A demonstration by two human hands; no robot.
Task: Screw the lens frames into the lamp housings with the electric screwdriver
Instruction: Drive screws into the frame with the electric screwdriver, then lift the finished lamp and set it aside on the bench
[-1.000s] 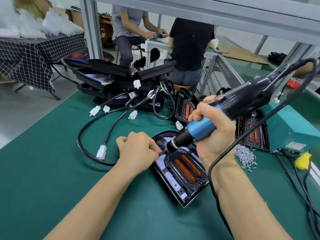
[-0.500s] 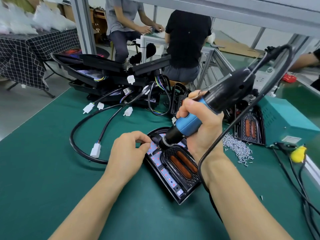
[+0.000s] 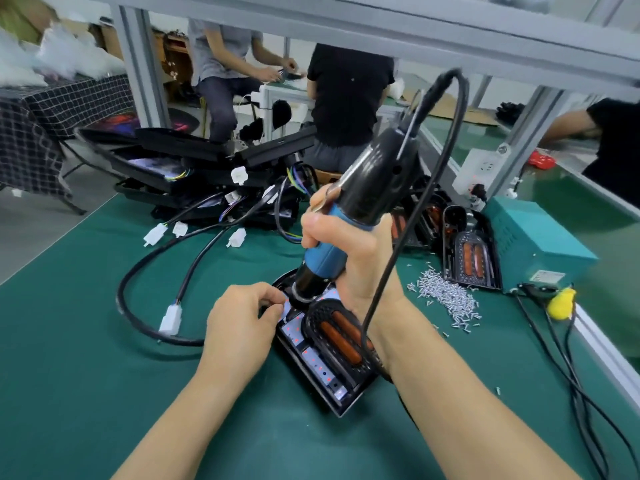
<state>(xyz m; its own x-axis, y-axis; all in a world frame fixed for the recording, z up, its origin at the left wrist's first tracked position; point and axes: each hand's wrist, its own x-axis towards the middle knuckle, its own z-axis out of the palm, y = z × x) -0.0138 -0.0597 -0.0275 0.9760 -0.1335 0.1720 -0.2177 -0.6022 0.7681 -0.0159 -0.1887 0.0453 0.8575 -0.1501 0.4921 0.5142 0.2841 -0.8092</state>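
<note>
The lamp housing [image 3: 313, 358], at frame centre, is steadied by the curled left hand [image 3: 239, 327]; the electric screwdriver [image 3: 349, 216] is gripped upright by the right hand [image 3: 349, 261].

Assembly workshop, green workbench [image 3: 86, 358], screw pile [image 3: 446, 299]

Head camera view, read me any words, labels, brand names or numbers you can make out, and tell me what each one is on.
No text here is legible.
Label on the teal box, near its front corner: print too small and blurred to read.
Electric screwdriver: no readable brand or marking.
White wall socket: no readable marking.
</note>
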